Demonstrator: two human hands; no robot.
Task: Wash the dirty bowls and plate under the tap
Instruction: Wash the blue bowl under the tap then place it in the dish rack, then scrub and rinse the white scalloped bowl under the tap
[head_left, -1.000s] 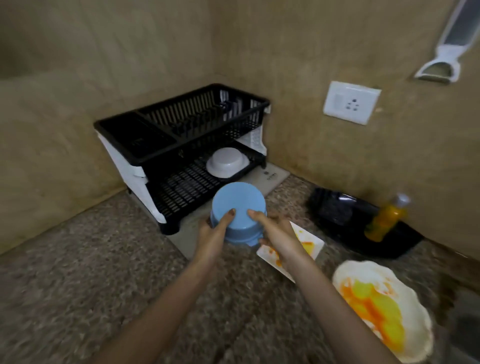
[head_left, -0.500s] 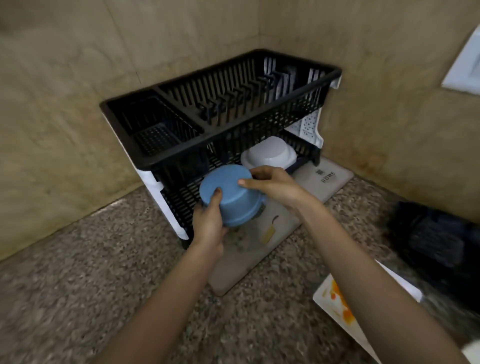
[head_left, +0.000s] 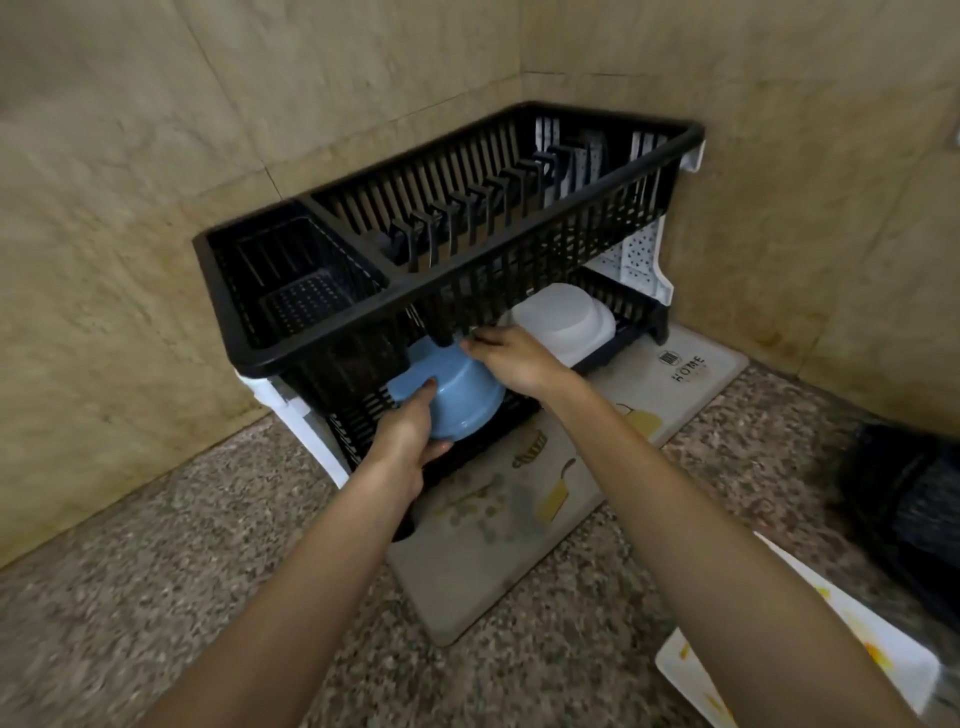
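Left hand (head_left: 410, 439), right hand (head_left: 517, 358) curled round inverted blue bowl (head_left: 457, 397) at dish rack (head_left: 223, 306) lower tier. Risk: clipping upper tier, bumping neighbouring white bowl (head_left: 563, 322).

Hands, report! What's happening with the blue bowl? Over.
Left hand and right hand hold blue bowl, upside down, at lower shelf. White bowl beside it. Upper basket close overhead.
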